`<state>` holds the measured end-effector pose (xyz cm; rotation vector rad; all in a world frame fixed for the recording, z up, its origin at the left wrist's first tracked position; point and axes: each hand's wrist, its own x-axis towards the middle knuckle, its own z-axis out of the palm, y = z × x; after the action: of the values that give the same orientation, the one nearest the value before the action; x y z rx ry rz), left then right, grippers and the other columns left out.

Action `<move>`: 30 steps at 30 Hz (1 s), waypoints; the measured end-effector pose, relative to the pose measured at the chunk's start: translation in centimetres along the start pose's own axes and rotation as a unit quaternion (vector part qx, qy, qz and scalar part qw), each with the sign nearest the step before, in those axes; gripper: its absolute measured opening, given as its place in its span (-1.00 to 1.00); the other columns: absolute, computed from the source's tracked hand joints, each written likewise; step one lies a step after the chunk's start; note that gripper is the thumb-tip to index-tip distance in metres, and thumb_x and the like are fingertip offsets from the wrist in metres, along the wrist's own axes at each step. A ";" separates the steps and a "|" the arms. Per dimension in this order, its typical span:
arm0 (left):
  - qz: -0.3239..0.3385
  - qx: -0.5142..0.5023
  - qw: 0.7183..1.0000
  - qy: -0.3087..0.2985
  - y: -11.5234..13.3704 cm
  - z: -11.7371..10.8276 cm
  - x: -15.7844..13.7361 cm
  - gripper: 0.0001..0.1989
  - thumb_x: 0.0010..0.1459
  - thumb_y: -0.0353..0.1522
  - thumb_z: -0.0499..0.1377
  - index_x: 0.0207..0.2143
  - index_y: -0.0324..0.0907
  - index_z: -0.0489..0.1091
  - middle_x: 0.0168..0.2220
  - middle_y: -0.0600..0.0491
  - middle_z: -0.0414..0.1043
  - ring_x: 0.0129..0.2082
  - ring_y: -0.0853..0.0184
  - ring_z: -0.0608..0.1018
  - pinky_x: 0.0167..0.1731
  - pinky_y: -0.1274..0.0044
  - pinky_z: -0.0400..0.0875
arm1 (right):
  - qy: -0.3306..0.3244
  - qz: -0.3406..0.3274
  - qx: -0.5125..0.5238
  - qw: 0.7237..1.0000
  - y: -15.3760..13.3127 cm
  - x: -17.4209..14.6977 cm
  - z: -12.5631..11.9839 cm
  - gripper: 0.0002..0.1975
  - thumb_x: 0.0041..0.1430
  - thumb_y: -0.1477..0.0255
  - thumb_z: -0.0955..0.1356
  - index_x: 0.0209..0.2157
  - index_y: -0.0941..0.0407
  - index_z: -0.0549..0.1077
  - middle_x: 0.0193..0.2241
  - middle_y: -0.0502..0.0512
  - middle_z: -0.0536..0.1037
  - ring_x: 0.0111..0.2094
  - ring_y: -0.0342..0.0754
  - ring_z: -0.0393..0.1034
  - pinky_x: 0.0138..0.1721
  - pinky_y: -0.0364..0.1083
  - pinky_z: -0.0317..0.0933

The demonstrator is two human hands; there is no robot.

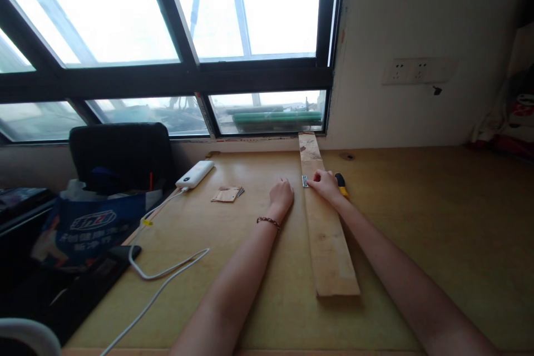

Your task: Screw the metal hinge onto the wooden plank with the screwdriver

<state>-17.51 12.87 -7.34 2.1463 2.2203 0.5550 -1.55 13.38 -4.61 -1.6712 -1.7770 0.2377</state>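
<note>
A long wooden board (pixel 329 250) lies lengthwise on the table, its far end against the window sill. At the board's left edge sits a small metal hinge (pixel 305 181) with holes. The thumb and forefinger of my right hand (pixel 326 184) are pinched at the hinge's right side; whether a screw is between them is too small to tell. My left hand (pixel 282 193) rests on the table left of the board, fingers curled, and anything inside is hidden. Just beyond my right hand lies a black and yellow tool handle (pixel 341 184), partly covered.
To the left are a small cardboard packet (pixel 226 194) with thin metal pieces beside it (pixel 241 192), and a white power bank (pixel 195 174) with a white cable (pixel 167 275). A black chair (pixel 120 150) and a blue bag (pixel 92 228) stand past the table's left edge.
</note>
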 end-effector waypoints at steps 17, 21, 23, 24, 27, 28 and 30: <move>0.054 -0.044 0.996 0.051 -5.7 -1.8 -2.3 -0.82 0.08 -0.47 -0.01 -0.26 -0.29 0.31 -0.29 -0.11 0.38 -0.28 0.29 0.42 -0.30 0.53 0.26 | 0.018 -0.003 0.019 1.000 0.0 -0.4 0.1 -0.76 -0.14 0.26 0.40 -0.60 0.11 0.32 -0.57 0.01 0.39 -0.39 -0.09 0.23 -0.45 -0.18 -0.01; 0.030 -0.062 0.995 0.070 -7.0 -1.4 -1.2 -0.79 0.06 -0.49 0.00 -0.22 -0.32 0.30 -0.26 -0.13 0.36 -0.26 0.29 0.41 -0.24 0.53 0.27 | 0.019 -0.012 0.003 1.000 0.0 -0.3 0.1 -0.76 -0.11 0.27 0.39 -0.60 0.10 0.31 -0.57 0.01 0.40 -0.40 -0.09 0.22 -0.46 -0.18 -0.02; 0.022 -0.061 0.994 0.084 -7.4 -1.2 -0.6 -0.78 0.07 -0.52 -0.03 -0.22 -0.33 0.30 -0.24 -0.14 0.35 -0.24 0.29 0.41 -0.23 0.53 0.27 | 0.019 -0.016 0.002 1.000 -0.1 -0.3 0.2 -0.76 -0.09 0.27 0.39 -0.60 0.10 0.30 -0.57 0.01 0.40 -0.41 -0.09 0.22 -0.46 -0.17 -0.03; 0.017 -0.061 0.994 0.091 -7.5 -1.1 -0.3 -0.77 0.07 -0.53 -0.04 -0.22 -0.34 0.30 -0.24 -0.15 0.34 -0.24 0.29 0.41 -0.23 0.53 0.27 | 0.020 -0.014 0.000 1.000 -0.2 -0.3 0.2 -0.76 -0.09 0.27 0.38 -0.60 0.10 0.30 -0.57 0.01 0.40 -0.41 -0.09 0.21 -0.46 -0.17 -0.03; 0.007 -0.061 0.993 0.101 -7.9 -1.0 0.2 -0.78 0.10 -0.53 -0.06 -0.25 -0.32 0.32 -0.25 -0.15 0.33 -0.27 0.30 0.42 -0.26 0.53 0.28 | 0.027 -0.010 -0.008 1.000 -0.4 -0.3 0.2 -0.76 -0.08 0.26 0.38 -0.60 0.10 0.30 -0.58 0.01 0.41 -0.42 -0.08 0.20 -0.46 -0.16 -0.05; 0.004 -0.058 0.993 0.099 -8.0 -1.0 0.3 -0.79 0.10 -0.53 -0.07 -0.28 -0.32 0.32 -0.26 -0.14 0.33 -0.29 0.31 0.42 -0.28 0.54 0.29 | 0.029 -0.010 -0.011 0.999 -0.5 -0.3 0.1 -0.76 -0.08 0.26 0.38 -0.60 0.09 0.30 -0.58 0.01 0.41 -0.42 -0.08 0.20 -0.47 -0.16 -0.06; 0.001 -0.047 0.995 0.093 -8.1 -0.9 0.4 -0.79 0.11 -0.54 -0.08 -0.33 -0.31 0.34 -0.28 -0.13 0.34 -0.32 0.32 0.43 -0.31 0.54 0.29 | 0.029 -0.008 -0.014 0.999 -0.5 -0.3 0.1 -0.75 -0.09 0.24 0.38 -0.60 0.09 0.30 -0.58 0.01 0.41 -0.43 -0.08 0.20 -0.47 -0.16 -0.07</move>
<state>-25.63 13.00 -8.43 2.1311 2.2294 0.8731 -2.05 13.03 -4.54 -1.6673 -1.7578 0.1567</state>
